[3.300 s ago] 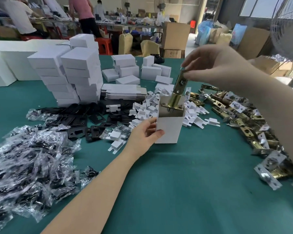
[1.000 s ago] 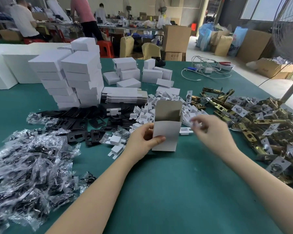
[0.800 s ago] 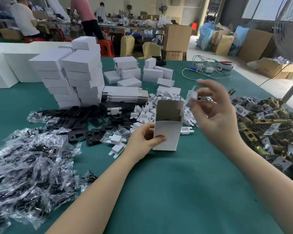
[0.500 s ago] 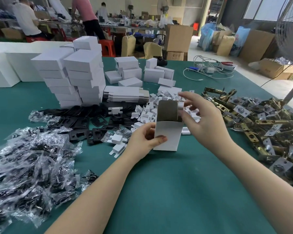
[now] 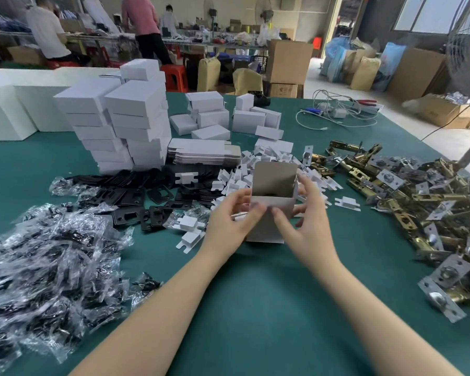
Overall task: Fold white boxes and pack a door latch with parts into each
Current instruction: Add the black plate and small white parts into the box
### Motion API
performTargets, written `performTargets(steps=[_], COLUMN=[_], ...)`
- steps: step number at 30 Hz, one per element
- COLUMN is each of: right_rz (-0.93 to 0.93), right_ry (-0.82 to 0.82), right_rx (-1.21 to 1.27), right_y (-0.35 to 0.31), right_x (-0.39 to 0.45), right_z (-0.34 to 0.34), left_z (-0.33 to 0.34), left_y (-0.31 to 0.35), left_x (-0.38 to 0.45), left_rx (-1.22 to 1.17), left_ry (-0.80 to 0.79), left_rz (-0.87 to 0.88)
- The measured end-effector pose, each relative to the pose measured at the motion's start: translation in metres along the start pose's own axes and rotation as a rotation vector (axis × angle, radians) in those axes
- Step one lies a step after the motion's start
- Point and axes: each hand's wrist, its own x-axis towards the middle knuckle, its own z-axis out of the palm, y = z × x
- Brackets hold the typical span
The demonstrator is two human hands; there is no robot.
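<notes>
Head view: both hands (image 5: 229, 222) (image 5: 307, 223) hold upright, open-topped box (image 5: 272, 202).

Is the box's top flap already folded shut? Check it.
No. The box stands upright between both hands, its top flap standing straight up and the opening uncovered.

White cables (image 5: 337, 115) and red pliers (image 5: 365, 102) lie on table (image 5: 255, 308).
</notes>
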Motion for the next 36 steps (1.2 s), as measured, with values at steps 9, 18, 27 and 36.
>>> performTargets(steps=[9,18,27,36], right_rz=[0.168,0.198,0.222,0.250], right_ry=[-0.181,-0.194,-0.210,-0.219], right_rx=[-0.010,0.037,0.071,0.066], right_y=[0.021,0.023,0.026,0.028], right_x=[-0.009,-0.007,-0.007,-0.005], right_z=[0.006,0.005,0.004,0.004], left_z=[-0.116,-0.175,-0.170,-0.175], left_y=[0.067,0.025,0.040,0.050], left_x=[0.076,0.088,0.086,0.092], left_rx=[0.686,1.799,1.938,1.135], left_ry=[0.217,-0.346,-0.325,0.091], left_rz=[0.066,-0.638,-0.437,-0.296])
